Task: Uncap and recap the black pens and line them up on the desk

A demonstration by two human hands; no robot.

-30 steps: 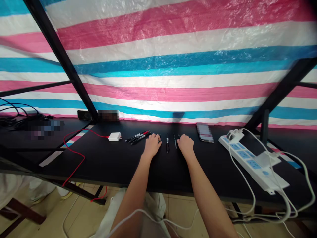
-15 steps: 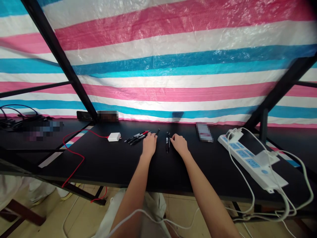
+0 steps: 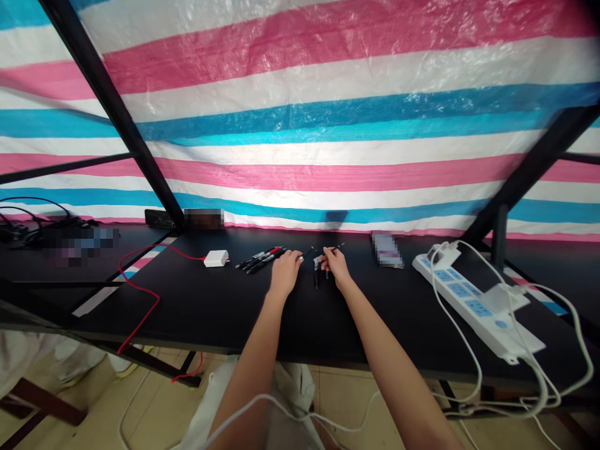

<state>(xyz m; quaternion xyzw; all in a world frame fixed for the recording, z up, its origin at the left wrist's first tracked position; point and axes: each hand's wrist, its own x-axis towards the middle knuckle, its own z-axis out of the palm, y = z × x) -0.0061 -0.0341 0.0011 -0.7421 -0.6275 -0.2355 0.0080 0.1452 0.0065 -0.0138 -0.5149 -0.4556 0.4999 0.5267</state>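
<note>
My left hand [image 3: 284,272] is closed on a slim dark pen [image 3: 307,252], whose end pokes out past the fingertips, tilted up to the right. To its right, my right hand [image 3: 337,265] pinches another thin pen [image 3: 338,246] that slants above the fingers. Between the two hands lies a black pen [image 3: 316,277] on the desk, partly beside my right fingers. A bundle of several pens [image 3: 260,259], mostly black with one red, rests just left of my left hand. My fingers hide much of both held pens.
The black desk [image 3: 197,306] carries a white charger [image 3: 216,259] with a red cable [image 3: 140,289] on the left. A phone-like blurred item [image 3: 387,250] and a white power strip [image 3: 478,306] with cords lie right. Striped sheeting [image 3: 328,150] hangs behind, between black posts [image 3: 112,112].
My right hand has lifted a pen from the spot between the hands and shifted slightly left. The pen in my left hand has tipped over to the right.
</note>
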